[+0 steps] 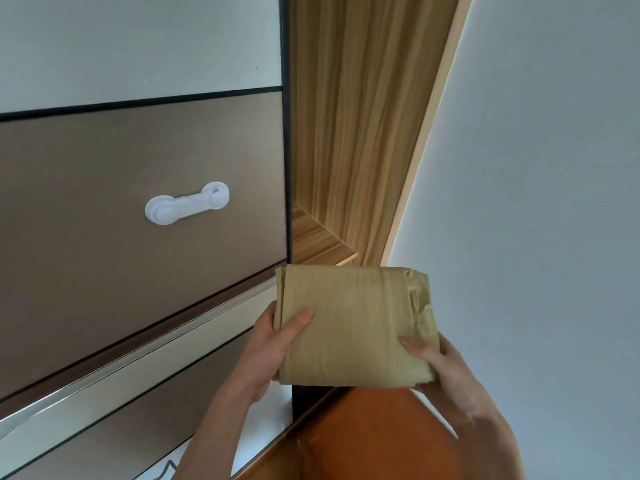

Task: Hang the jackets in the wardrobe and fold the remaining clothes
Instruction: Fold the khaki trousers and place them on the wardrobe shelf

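Both hands hold a folded, mustard-yellow cotton garment, a neat rectangular bundle, raised in front of the open section of a wardrobe. The left hand grips the bundle's left edge, thumb laid on top and fingers curled underneath out of sight. The right hand grips the lower right corner the same way, thumb on top and fingers wrapped below.

Taking the bundle as the landmark: just above and behind it sits a wood-grain wardrobe shelf, with the wardrobe's striped wooden inner wall rising beyond that. To the bundle's left is a brown and white sliding wardrobe door carrying a white plastic child-safety latch. To its right is a plain pale wall. Below it lies an orange-brown wooden surface; what it belongs to I cannot tell.

The garment looks fully folded, so the step in hand is probably setting it on the shelf. The risks lie there. The right side of the bundle shows loose, crumpled layers near the right thumb; if that grip slackens while it is lifted, those layers could slide out and the fold could open. The shelf's front lip is close above, and catching the leading edge on it would push the top layer back. The door's dark edge stands just beside the left hand, leaving a narrow opening to pass through.
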`<state>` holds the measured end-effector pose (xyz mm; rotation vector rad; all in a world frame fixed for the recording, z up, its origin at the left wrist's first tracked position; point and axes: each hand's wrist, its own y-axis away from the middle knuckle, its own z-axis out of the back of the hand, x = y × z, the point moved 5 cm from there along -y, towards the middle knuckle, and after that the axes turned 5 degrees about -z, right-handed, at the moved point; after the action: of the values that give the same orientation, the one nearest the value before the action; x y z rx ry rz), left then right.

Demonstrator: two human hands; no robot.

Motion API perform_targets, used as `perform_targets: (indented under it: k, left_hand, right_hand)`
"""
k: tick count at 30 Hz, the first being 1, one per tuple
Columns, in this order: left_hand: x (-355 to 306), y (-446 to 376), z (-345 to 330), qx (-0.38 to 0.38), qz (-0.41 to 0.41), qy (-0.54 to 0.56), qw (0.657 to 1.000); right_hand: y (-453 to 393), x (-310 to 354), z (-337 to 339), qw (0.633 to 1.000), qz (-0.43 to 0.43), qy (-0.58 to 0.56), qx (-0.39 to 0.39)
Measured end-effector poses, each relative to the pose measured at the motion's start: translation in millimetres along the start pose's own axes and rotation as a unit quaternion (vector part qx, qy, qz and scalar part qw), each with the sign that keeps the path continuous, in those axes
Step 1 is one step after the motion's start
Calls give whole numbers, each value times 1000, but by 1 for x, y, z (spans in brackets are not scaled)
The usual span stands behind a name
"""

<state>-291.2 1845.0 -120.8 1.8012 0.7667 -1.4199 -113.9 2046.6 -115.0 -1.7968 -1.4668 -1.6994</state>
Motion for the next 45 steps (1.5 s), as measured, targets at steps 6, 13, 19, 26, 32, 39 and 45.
perform_targets:
  k: [6,13,19,26,32,39,45]
  left_hand:
    - [-7,-43,-37,16,-12,-32,999]
    - [-29,-88,-57,14,-4,-80,997]
    - [-31,-132,-51,-66,-84,-213,971]
    - [-18,-159,-52,-70,-45,-230,970]
    - [-23,-151,-54,-120,-60,-135,982]
    - [-20,-147,-48,-153,-73,-120,978]
    - [-15,-140,-33,-169,-82,-188,964]
  right_hand:
    - [-41,21,17,999,2,48,22]
    - [-74,42,31,998,54,-25,16]
    - [-91,54,42,996,80,-27,-8]
    - [-97,51,52,995,84,-48,-32]
    - [-97,44,52,995,80,-52,-30]
    - [-94,39,52,994,77,-62,-50]
    - [-92,31,52,994,65,-65,-59]
